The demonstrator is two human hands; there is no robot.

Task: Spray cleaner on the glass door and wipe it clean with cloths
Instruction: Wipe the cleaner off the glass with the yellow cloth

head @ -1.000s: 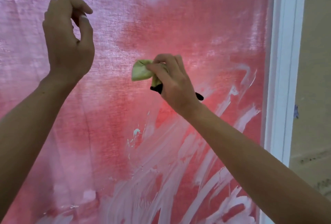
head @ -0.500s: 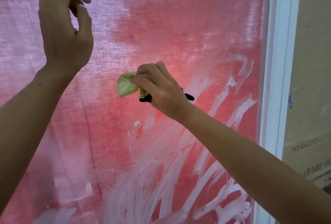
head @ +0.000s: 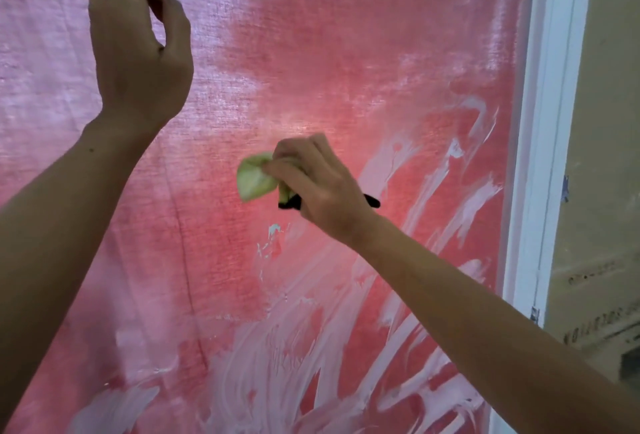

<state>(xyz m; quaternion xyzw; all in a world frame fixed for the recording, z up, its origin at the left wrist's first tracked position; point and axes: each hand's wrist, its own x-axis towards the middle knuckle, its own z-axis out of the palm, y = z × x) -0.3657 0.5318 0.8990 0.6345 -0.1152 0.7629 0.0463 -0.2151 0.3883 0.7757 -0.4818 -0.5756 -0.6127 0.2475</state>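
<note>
The glass door point(head: 346, 52) fills the view, with pink-red fabric showing behind it and white smears of cleaner point(head: 277, 347) across its lower right. My right hand point(head: 318, 191) grips a bunched light-green cloth point(head: 254, 179) against the glass at mid-height. A black piece point(head: 289, 205) pokes out on both sides of that fist. My left hand point(head: 138, 42) is raised at the upper left. Its fingers are curled toward the pane and nothing shows in them.
The white door frame point(head: 550, 121) runs down the right side. Beyond it is a beige wall point(head: 609, 156) with dark scuffs. A small fleck of foam point(head: 273, 231) sits just below the cloth.
My right hand has wiped the green cloth down and a little left across the glass. My left hand has stayed raised at the upper left.
</note>
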